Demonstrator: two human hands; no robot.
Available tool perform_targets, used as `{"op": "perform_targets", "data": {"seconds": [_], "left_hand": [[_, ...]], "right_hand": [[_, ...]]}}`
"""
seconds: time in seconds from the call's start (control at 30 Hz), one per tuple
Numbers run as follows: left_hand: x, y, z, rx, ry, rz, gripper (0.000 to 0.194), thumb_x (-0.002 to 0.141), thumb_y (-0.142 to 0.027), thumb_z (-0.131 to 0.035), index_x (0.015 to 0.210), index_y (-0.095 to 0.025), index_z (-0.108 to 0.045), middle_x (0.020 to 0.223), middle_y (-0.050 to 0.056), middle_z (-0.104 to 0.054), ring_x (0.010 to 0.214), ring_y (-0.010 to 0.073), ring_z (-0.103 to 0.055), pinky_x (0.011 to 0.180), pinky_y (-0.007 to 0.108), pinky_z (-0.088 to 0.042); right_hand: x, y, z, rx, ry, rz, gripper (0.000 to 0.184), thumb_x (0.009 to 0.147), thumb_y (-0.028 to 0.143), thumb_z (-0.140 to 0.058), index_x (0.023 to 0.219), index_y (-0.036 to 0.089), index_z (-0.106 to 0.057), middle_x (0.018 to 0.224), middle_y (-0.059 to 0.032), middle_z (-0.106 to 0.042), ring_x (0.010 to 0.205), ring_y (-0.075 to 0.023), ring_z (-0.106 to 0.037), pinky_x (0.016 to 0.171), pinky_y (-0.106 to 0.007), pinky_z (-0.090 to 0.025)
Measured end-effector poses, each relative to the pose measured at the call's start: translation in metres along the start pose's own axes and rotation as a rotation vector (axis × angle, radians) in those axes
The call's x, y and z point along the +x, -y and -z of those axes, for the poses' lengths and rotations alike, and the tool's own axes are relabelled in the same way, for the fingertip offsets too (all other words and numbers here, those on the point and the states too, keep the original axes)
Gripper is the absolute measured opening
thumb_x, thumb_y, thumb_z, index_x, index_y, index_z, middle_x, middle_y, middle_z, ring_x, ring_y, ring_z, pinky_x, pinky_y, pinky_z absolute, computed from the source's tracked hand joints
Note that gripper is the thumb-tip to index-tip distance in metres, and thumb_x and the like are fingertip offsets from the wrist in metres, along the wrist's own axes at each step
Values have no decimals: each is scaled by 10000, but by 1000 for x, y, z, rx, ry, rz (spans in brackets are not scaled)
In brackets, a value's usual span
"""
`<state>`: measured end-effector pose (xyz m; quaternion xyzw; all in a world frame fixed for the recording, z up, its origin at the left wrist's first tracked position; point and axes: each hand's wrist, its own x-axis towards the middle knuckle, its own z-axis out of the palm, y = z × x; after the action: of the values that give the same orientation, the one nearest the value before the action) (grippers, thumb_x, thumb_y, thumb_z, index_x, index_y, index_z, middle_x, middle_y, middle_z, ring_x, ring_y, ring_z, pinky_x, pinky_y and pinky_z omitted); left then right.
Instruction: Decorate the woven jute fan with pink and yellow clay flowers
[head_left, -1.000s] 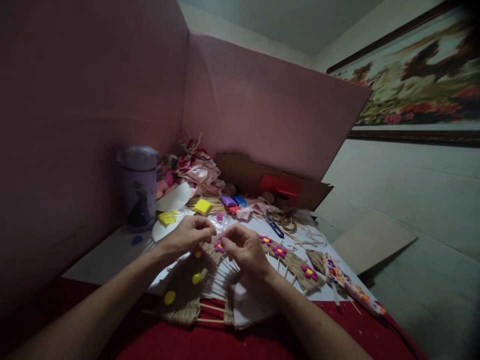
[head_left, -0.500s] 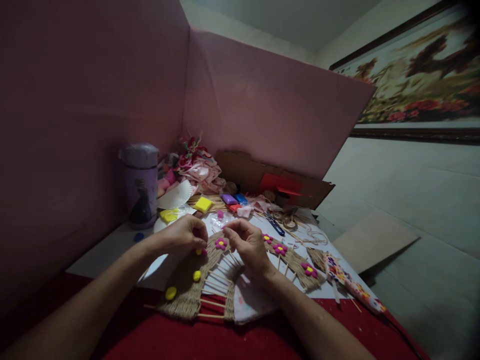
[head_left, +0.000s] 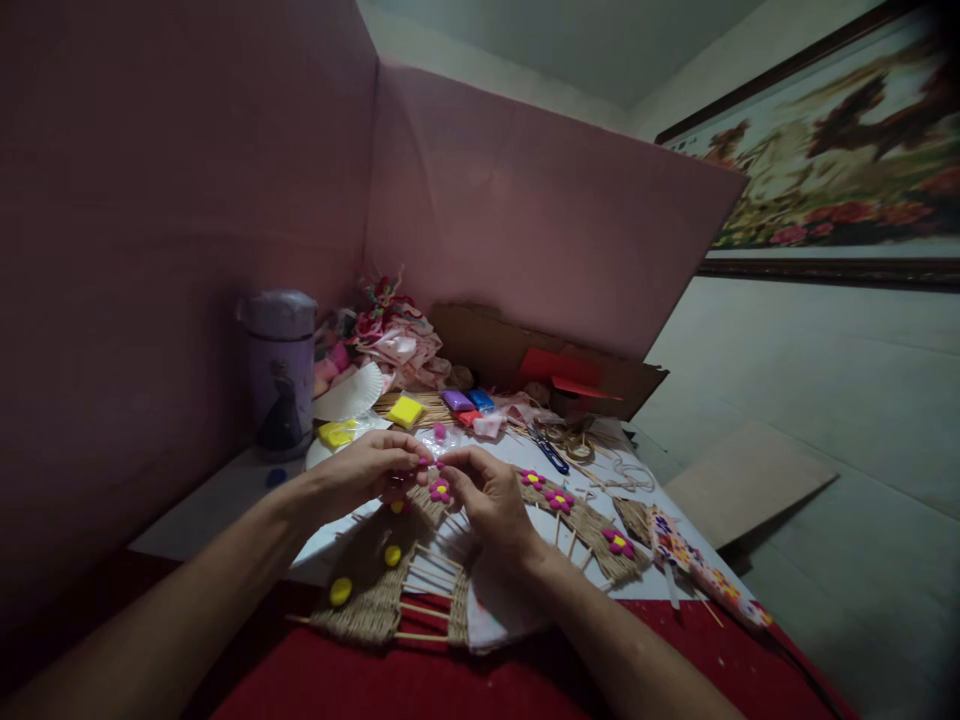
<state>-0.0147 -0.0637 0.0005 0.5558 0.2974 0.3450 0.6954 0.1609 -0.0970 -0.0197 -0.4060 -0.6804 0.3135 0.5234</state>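
Note:
My left hand (head_left: 371, 472) and my right hand (head_left: 491, 502) meet fingertip to fingertip, each pinching a small bit of magenta clay (head_left: 424, 462). Whether the two bits are joined, I cannot tell. Below them lies a fan-shaped frame woven from twine over thin sticks (head_left: 367, 605). Magenta clay flowers with yellow centres, one of them a flower (head_left: 559, 499) on the right, sit along its woven band. Yellow clay dots (head_left: 341, 591) are on its left part. Under my right wrist is a pale spotted cloth section (head_left: 499, 605). A larger magenta lump (head_left: 439, 432) rests on clear plastic just beyond my fingers.
A purple lidded cup (head_left: 282, 375) stands at the left. Behind are packets of yellow clay (head_left: 406, 411), purple clay (head_left: 457, 401) and blue clay (head_left: 481, 400). Blue-handled pliers (head_left: 550, 449) and a flower-patterned glue gun (head_left: 712, 575) lie right. Pink panels (head_left: 525, 210) wall the back.
My left hand has moved right and its fingertips now meet those of my right hand. Magenta clay now shows between the fingers of both hands.

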Motion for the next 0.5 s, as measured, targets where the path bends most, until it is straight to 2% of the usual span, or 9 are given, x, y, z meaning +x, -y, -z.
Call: {"op": "perform_targets", "data": {"seconds": [0.13,0.2,0.3,0.4,0.5], "left_hand": [[-1,-1,0,-22,-70,-25,81,658,-124,-533,694,-117,-604,605,14,-542,480,65,-425,412,166,-324],[-1,-3,0,-45,-97,-26,85,655,-154,-512,590,-120,-554,509,-15,-457,421,51,-342,374,160,-247],[-2,-5,-2,-117,-70,23,127,646,-193,-505,535,-134,-495,470,-42,-361,411,50,-285,376,172,-212],[-2,-5,-3,-100,-36,16,216,700,-260,-537,536,-134,-475,482,-52,-337,416,43,-260,385,174,-194],[-1,-2,-2,-9,-43,8,215,720,-324,-597,666,-120,-556,462,-76,-321,394,31,-227,384,169,-159]], "right_hand": [[-1,3,-1,38,-54,26,104,789,267,-580,826,179,-622,682,-4,-580,538,-100,-515,485,-216,-435],[0,4,-2,138,-66,-11,104,773,270,-596,810,175,-616,640,13,-563,511,-92,-506,461,-208,-428],[2,5,-3,274,-59,-99,129,745,282,-620,783,159,-610,573,32,-545,464,-79,-493,427,-195,-416],[5,5,-3,355,-37,-155,174,723,303,-636,794,146,-609,592,23,-569,467,-82,-519,425,-196,-430],[5,5,-3,404,-21,-171,198,701,308,-659,798,146,-600,627,14,-587,488,-90,-544,419,-195,-436]]}}
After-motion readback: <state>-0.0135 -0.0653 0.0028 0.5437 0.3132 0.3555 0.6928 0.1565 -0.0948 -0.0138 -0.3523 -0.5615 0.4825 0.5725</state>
